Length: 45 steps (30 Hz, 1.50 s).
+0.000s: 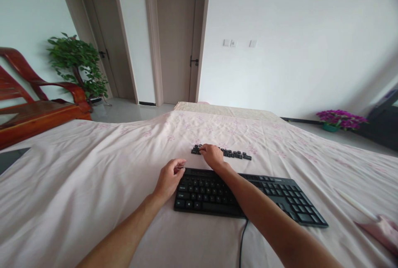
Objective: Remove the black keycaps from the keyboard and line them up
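Observation:
A black keyboard lies on a pale pink floral sheet, its cable running toward me. Beyond it sits a row of loose black keycaps. My right hand reaches over the keyboard and rests on the left end of that row, fingers curled down onto the keycaps. My left hand hovers at the keyboard's upper left corner, fingers pinched together on something small and dark that I cannot make out.
A white stick-like item and a pink cloth lie at the right. A wooden armchair and a potted plant stand at the left, purple flowers at the right wall. A dark flat object lies at the left edge.

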{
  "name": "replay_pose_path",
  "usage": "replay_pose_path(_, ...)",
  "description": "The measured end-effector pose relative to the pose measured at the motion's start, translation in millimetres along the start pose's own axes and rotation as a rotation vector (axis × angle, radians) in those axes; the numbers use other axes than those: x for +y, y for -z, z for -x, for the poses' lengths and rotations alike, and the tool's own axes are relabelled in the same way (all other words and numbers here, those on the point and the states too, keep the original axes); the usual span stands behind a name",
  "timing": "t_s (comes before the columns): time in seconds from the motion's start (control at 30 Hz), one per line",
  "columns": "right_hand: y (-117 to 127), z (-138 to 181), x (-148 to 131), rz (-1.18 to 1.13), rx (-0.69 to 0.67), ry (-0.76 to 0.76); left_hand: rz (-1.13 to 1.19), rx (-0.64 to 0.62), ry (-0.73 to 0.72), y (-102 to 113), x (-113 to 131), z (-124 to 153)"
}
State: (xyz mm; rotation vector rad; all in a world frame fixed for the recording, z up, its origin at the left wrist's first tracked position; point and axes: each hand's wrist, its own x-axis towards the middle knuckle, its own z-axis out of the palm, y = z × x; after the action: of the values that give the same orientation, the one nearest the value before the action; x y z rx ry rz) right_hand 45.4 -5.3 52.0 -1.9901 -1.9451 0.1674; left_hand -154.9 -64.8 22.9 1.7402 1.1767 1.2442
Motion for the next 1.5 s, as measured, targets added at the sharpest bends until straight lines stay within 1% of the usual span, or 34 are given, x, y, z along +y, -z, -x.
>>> replay_pose_path(0.1, 5.9, 1.6, -2.2, -0.006, 0.025, -0.007, -0.016, -0.002, 0.001, 0.1, 0.0, 0.4)
replay_pose_path(0.2, 20.5, 6.5, -5.7, -0.059, 0.059, 0.019, -0.026, -0.007, -0.003, 0.6, 1.3, 0.9)
replay_pose_path(0.3, 42.5, 19.5, -10.1, -0.213, 0.070, 0.170, -0.076, -0.016, -0.064, 1.0, 4.1, 2.4)
replay_pose_path(0.37, 56.3, 32.7, -12.8, -0.244, 0.073, 0.265, -0.126, -0.025, -0.132, 0.8, 7.2, 4.2)
replay_pose_path(0.43, 64.8, 47.2, -14.7, -0.241, 0.047, 0.287, -0.174, -0.034, -0.190, 0.5, 10.8, 6.4)
replay_pose_path(0.47, 66.3, 54.1, -15.4, -0.275, 0.025, 0.303, -0.198, -0.040, -0.209, 0.2, 12.5, 7.5)
replay_pose_path(0.53, 63.9, 65.6, -16.2, -0.414, -0.026, 0.319, -0.238, -0.055, -0.229, -0.2, 15.3, 9.4)
replay_pose_path(0.63, 53.3, 75.9, -16.6, -0.634, -0.103, 0.315, -0.248, -0.072, -0.235, -0.6, 17.1, 11.1)
replay_pose_path(0.77, 44.2, 80.1, -16.4, -0.735, -0.154, 0.330, -0.234, -0.102, -0.240, -0.3, 18.5, 11.5)
replay_pose_path(0.93, 40.1, 80.9, -16.0, -0.751, -0.187, 0.335, -0.250, -0.179, -0.274, 0.1, 21.8, 11.9)
replay_pose_path(1.1, 35.1, 85.6, -22.1, -0.713, -0.184, 0.359, -0.246, -0.205, -0.305, -0.3, 19.3, 11.7)
replay_pose_path(1.2, 36.6, 90.1, -28.0, -0.622, -0.149, 0.423, -0.272, -0.244, -0.314, -0.1, 17.6, 11.6)
replay_pose_path(1.27, 38.3, 92.8, -31.2, -0.568, -0.124, 0.506, -0.288, -0.275, -0.326, 0.2, 17.7, 11.8)
replay_pose_path(1.37, 37.7, 94.5, -33.3, -0.494, -0.100, 0.615, -0.276, -0.289, -0.349, 0.7, 18.7, 12.1)
replay_pose_path(1.5, 29.6, 93.7, -31.7, -0.473, -0.074, 0.600, -0.240, -0.302, -0.363, 0.6, 19.6, 11.7)
